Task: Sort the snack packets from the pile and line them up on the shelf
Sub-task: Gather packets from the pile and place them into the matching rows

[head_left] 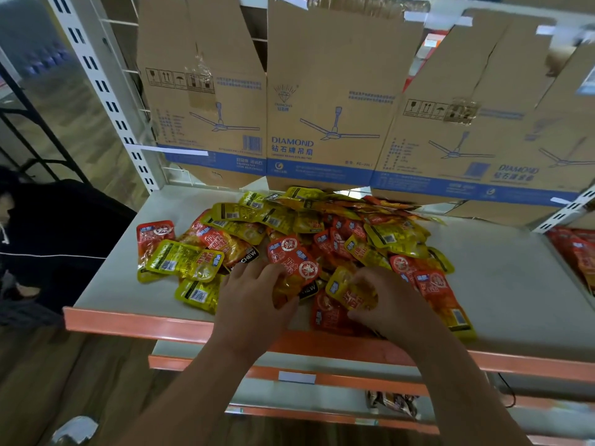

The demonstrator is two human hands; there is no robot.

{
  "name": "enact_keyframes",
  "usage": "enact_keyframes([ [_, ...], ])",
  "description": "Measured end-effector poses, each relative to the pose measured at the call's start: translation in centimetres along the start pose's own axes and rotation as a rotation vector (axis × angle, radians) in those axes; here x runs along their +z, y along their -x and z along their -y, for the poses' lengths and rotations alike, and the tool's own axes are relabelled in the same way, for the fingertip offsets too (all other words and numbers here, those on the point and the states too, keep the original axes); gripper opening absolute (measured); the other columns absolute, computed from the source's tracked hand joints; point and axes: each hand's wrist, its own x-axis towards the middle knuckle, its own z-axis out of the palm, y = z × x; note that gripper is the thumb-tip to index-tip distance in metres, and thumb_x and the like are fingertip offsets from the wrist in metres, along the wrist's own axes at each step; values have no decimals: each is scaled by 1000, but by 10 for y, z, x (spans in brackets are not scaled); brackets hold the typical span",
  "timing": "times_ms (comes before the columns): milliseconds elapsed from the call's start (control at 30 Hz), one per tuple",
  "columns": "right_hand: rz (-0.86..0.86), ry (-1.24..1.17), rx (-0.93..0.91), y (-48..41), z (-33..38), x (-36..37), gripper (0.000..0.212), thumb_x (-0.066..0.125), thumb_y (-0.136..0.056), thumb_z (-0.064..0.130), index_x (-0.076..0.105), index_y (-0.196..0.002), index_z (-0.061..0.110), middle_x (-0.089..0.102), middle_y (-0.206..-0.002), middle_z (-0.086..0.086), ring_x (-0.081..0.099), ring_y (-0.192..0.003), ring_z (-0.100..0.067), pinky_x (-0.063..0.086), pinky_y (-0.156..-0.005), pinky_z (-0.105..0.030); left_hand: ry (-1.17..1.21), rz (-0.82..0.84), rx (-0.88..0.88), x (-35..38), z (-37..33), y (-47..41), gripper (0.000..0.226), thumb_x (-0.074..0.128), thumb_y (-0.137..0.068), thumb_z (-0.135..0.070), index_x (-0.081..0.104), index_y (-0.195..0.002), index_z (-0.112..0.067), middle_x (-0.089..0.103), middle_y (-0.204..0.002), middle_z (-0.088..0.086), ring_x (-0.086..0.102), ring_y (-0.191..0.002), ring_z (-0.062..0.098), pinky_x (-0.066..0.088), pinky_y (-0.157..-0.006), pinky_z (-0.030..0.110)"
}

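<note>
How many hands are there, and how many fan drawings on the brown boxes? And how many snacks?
Hands: 2 (left hand; right hand, pinching a yellow packet)
Fan drawings: 4
Total: 6
Snack packets: red and yellow, heaped too thickly to count.

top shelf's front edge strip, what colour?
Orange. The front edge strip shows best in the head view.
</note>
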Motion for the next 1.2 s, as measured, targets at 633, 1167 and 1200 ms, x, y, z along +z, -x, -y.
enact_keyframes([
  [633, -682, -300, 282, 74, -52, -77, 30, 85, -76, 39, 57, -87, 37, 61, -98, 12, 58, -86, 1, 44, -69, -18, 266, -15, 248, 24, -135, -26, 39, 75, -77, -45, 65, -109, -24, 61, -109, -2, 54, -98, 21, 47, -77, 36],
  [1167, -923, -318, 421, 256, -275, -200, 24, 83, -81, 30, 63, -95, 32, 61, -96, 13, 60, -88, -3, 45, -72, -23, 374, 33, 457, 120, -409, 17, 35, 79, -76, -41, 63, -104, -26, 59, -103, -10, 52, -93, 13, 51, -74, 32],
  [1200, -940, -306, 424, 265, -293, -208, 24, 83, -80, 28, 63, -92, 32, 61, -94, 12, 60, -86, -3, 44, -70, -22, 381, 35, 459, 128, -428, 20, 34, 79, -76, -40, 63, -103, -26, 59, -101, -11, 50, -93, 12, 50, -74, 31],
])
